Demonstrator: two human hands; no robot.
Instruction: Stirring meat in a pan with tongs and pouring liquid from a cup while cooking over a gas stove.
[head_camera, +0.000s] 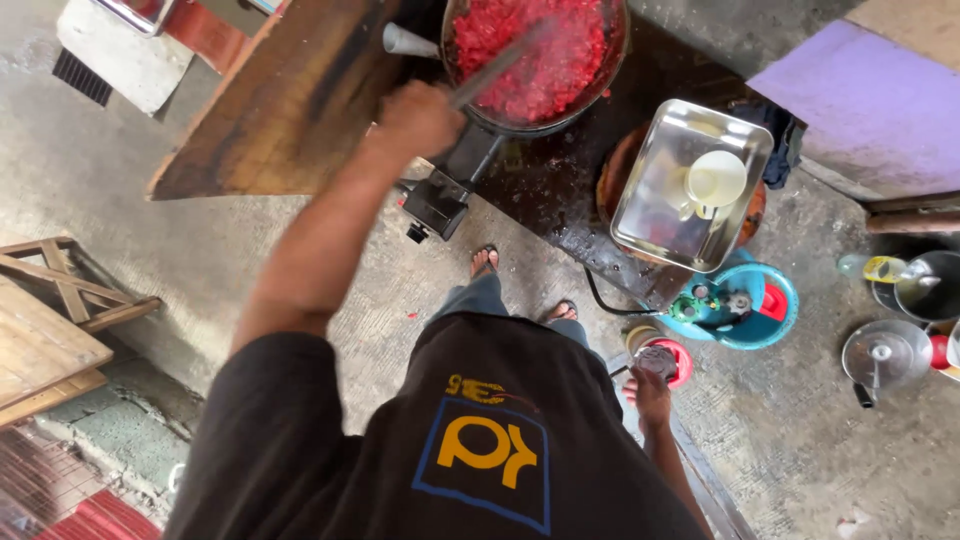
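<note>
My left hand (418, 117) reaches forward, shut on the handle of a long metal utensil (500, 62) whose end lies in a dark round pan (600, 85). The pan is full of chopped red paste (535, 50) and sits on a black burner (440, 200). My right hand (650, 398) hangs at my side with the fingers curled. It touches or sits just below a small round grey-topped container (657, 360) with a red rim; I cannot tell whether it grips it. My feet in sandals (485, 262) stand before the stove.
A scorched wooden board (280, 110) lies left of the pan. To the right are a steel tray (650, 215) holding a cream cup (716, 180), a teal gas cylinder (745, 305), a pot lid (885, 355) and a metal pot (935, 285). Wooden pallets (50, 330) stand at left.
</note>
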